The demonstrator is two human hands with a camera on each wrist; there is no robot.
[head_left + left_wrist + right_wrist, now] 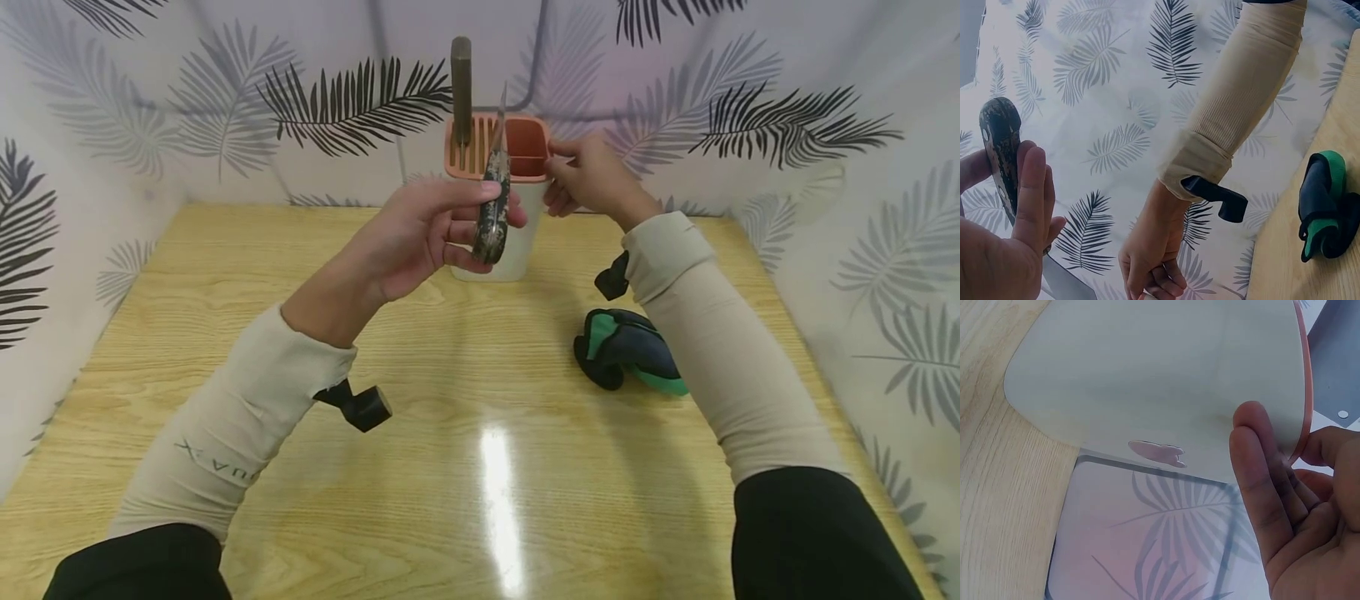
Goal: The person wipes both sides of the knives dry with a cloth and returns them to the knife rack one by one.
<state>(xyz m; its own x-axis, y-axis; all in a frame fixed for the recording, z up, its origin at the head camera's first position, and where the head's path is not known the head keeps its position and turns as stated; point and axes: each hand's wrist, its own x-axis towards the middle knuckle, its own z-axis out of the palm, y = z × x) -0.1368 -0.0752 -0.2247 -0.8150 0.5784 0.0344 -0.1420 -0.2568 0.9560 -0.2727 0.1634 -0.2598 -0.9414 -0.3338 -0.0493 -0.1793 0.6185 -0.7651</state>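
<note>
In the head view my left hand (431,229) holds a knife (492,204) by its dark, mottled handle, thumb on one side and fingers on the other. Its narrow blade points up and overlaps the knife holder's slotted top in this view. The holder, a pale container with an orange top (531,172), stands at the far side of the table. My right hand (592,179) grips its right rim; the right wrist view shows fingers lying along the pale wall (1147,375). Another knife's brown handle (461,87) sticks upright from the slotted left part.
A dark blue and green fabric item (633,350) lies on the wooden table (360,500), near my right forearm. Leaf-patterned cloth (225,100) hangs behind the holder and along both sides. Black camera mounts (366,408) stick out from the wrists.
</note>
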